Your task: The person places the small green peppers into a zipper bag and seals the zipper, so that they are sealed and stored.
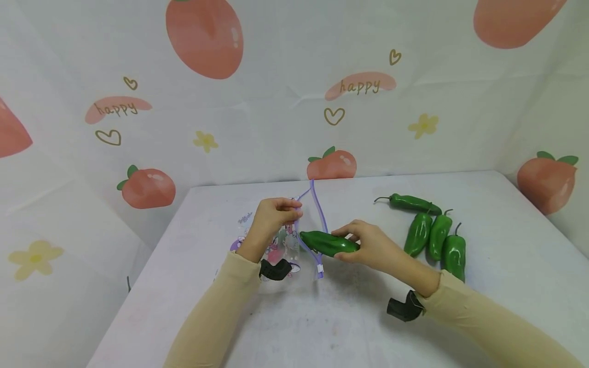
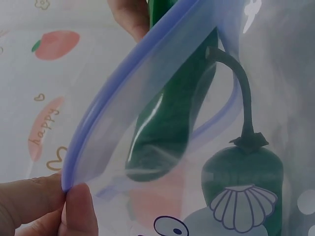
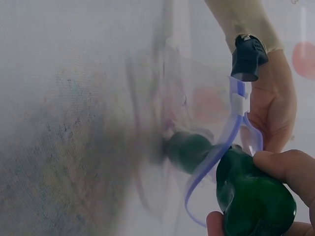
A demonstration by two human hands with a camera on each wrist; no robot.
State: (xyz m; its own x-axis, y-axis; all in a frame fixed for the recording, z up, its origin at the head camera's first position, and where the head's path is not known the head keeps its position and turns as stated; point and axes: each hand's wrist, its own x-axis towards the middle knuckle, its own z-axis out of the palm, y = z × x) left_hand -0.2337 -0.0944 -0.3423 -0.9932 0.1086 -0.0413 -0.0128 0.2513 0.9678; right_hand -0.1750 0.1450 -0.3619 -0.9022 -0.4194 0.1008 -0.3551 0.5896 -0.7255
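The fingers (image 2: pixel 74 206) of the left hand (image 1: pixel 269 220) are pinched on the purple zip rim of the clear printed plastic bag (image 1: pixel 280 245), by which its mouth is held open. The glossy green plastic pepper (image 1: pixel 329 243) is gripped by the right hand (image 1: pixel 372 248), its tip entered into the bag mouth; a second pepper (image 2: pixel 243 196) is seen already inside.

The white counter (image 1: pixel 497 245) is backed by a pale peach-print cloth backdrop (image 1: pixel 276 102). Four spare green peppers (image 1: pixel 434 232) are laid right of the hands. Bare counter surface is found toward the near edge and the far right corner.
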